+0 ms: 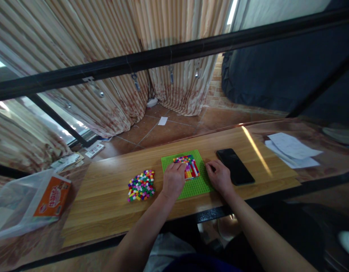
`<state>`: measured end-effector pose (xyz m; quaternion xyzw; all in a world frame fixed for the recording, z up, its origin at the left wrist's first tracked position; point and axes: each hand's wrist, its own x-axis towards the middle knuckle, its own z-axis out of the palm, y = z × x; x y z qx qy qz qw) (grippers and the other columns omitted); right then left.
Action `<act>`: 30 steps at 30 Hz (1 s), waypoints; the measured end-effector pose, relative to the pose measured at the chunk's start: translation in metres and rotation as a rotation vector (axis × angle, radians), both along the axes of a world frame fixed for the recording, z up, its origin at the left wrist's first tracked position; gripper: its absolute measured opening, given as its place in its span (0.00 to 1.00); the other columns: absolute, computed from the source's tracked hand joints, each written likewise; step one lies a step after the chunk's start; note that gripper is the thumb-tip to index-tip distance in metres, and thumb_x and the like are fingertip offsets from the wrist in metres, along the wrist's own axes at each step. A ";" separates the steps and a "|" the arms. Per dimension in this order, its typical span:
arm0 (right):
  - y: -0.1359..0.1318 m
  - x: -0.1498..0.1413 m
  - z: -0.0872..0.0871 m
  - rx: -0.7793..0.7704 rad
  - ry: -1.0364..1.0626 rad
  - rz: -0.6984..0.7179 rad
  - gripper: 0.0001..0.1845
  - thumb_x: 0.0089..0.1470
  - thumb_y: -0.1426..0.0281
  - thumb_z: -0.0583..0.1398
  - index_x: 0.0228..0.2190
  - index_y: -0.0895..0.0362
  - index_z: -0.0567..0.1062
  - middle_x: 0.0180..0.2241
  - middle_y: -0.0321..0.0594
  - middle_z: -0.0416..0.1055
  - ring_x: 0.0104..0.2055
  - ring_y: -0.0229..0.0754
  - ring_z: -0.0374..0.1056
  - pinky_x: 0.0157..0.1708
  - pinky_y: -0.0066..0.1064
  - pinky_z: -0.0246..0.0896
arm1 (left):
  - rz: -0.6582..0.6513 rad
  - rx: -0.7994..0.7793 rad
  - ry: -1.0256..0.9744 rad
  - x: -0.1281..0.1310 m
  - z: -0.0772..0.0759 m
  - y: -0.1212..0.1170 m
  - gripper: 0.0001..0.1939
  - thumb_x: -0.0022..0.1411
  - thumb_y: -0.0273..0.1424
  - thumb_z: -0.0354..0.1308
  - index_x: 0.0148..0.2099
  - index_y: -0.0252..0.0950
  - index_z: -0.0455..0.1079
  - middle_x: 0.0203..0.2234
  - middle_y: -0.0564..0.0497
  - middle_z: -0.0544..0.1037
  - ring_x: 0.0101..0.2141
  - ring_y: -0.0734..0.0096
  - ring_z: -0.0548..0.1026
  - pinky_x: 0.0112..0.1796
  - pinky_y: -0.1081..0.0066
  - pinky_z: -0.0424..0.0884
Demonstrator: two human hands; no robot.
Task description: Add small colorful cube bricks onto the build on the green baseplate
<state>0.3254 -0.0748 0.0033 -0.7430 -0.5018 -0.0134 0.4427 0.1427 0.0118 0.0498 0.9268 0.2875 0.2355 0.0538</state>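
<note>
A green studded baseplate (pixel 191 189) lies on the wooden board, with a block of small multicoloured bricks (pixel 192 168) built up on its far middle part. My left hand (pixel 174 179) reaches over the left side of the plate. Its fingers are pressed together at the left edge of the built bricks, and what they pinch, if anything, is hidden. At the plate's right edge, my right hand (pixel 219 175) is curled, thumb and forefinger drawn together; anything between them is too small to make out. Left of my left hand sits a loose pile of coloured bricks (pixel 141 185).
A black phone (pixel 236 166) lies just right of my right hand. Farther right are paper sheets (pixel 293 147). A clear plastic box (pixel 29 204) with an orange label stands at the left. A dark metal bar (pixel 157 56) crosses beyond the wooden board (pixel 106 204).
</note>
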 end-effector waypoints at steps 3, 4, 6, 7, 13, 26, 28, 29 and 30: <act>0.000 0.000 0.001 -0.010 -0.013 -0.004 0.15 0.58 0.65 0.53 0.24 0.55 0.73 0.28 0.41 0.71 0.31 0.41 0.67 0.33 0.32 0.61 | -0.001 0.035 0.017 -0.001 -0.002 0.000 0.15 0.67 0.25 0.46 0.49 0.33 0.71 0.41 0.43 0.77 0.41 0.62 0.72 0.45 0.61 0.70; -0.001 0.000 0.001 -0.012 -0.017 -0.005 0.15 0.58 0.65 0.53 0.24 0.55 0.73 0.28 0.41 0.71 0.31 0.41 0.67 0.33 0.32 0.60 | 0.003 0.048 0.024 -0.001 -0.002 0.000 0.15 0.66 0.25 0.46 0.50 0.32 0.71 0.42 0.43 0.77 0.42 0.62 0.72 0.45 0.61 0.70; -0.001 0.000 0.001 -0.009 -0.014 -0.002 0.15 0.58 0.65 0.53 0.24 0.55 0.73 0.28 0.41 0.71 0.31 0.41 0.67 0.33 0.32 0.60 | 0.009 0.064 0.035 -0.001 -0.003 0.000 0.15 0.66 0.25 0.47 0.50 0.32 0.70 0.42 0.42 0.76 0.42 0.61 0.72 0.45 0.61 0.70; -0.001 0.000 0.001 -0.006 -0.009 0.001 0.15 0.58 0.65 0.53 0.24 0.55 0.73 0.28 0.41 0.71 0.31 0.41 0.67 0.33 0.32 0.61 | 0.009 0.065 0.036 -0.001 -0.004 0.000 0.15 0.66 0.25 0.47 0.50 0.32 0.70 0.42 0.42 0.76 0.42 0.61 0.72 0.45 0.61 0.71; -0.001 0.000 0.000 -0.014 -0.012 0.000 0.14 0.58 0.66 0.53 0.25 0.55 0.73 0.28 0.41 0.71 0.31 0.41 0.67 0.33 0.32 0.61 | 0.004 0.029 0.039 0.001 -0.002 -0.001 0.15 0.66 0.24 0.46 0.50 0.33 0.70 0.42 0.42 0.76 0.43 0.61 0.72 0.46 0.60 0.71; 0.001 0.002 -0.003 -0.002 -0.040 -0.011 0.14 0.57 0.65 0.53 0.24 0.56 0.73 0.28 0.41 0.71 0.30 0.41 0.67 0.32 0.31 0.61 | 0.145 -0.118 -0.151 -0.027 -0.003 -0.013 0.16 0.64 0.23 0.48 0.53 0.36 0.68 0.43 0.45 0.77 0.44 0.64 0.74 0.47 0.62 0.71; 0.000 0.002 -0.003 0.006 -0.043 -0.004 0.15 0.58 0.64 0.53 0.24 0.55 0.73 0.29 0.41 0.71 0.30 0.41 0.68 0.31 0.31 0.61 | 0.185 -0.156 -0.181 -0.045 -0.003 -0.018 0.15 0.64 0.23 0.49 0.51 0.36 0.68 0.41 0.45 0.77 0.43 0.64 0.74 0.46 0.63 0.72; 0.000 0.002 -0.003 0.008 -0.046 -0.004 0.15 0.58 0.64 0.53 0.24 0.55 0.73 0.29 0.41 0.71 0.30 0.41 0.68 0.32 0.32 0.61 | 0.199 -0.165 -0.184 -0.056 -0.003 -0.020 0.15 0.63 0.23 0.49 0.50 0.36 0.69 0.41 0.45 0.77 0.43 0.64 0.74 0.45 0.63 0.72; 0.000 0.002 -0.003 0.009 -0.048 -0.005 0.15 0.58 0.64 0.53 0.24 0.56 0.73 0.29 0.41 0.71 0.30 0.41 0.68 0.32 0.32 0.61 | 0.212 -0.176 -0.183 -0.067 -0.004 -0.022 0.14 0.63 0.23 0.49 0.49 0.36 0.69 0.40 0.46 0.77 0.43 0.64 0.74 0.45 0.63 0.72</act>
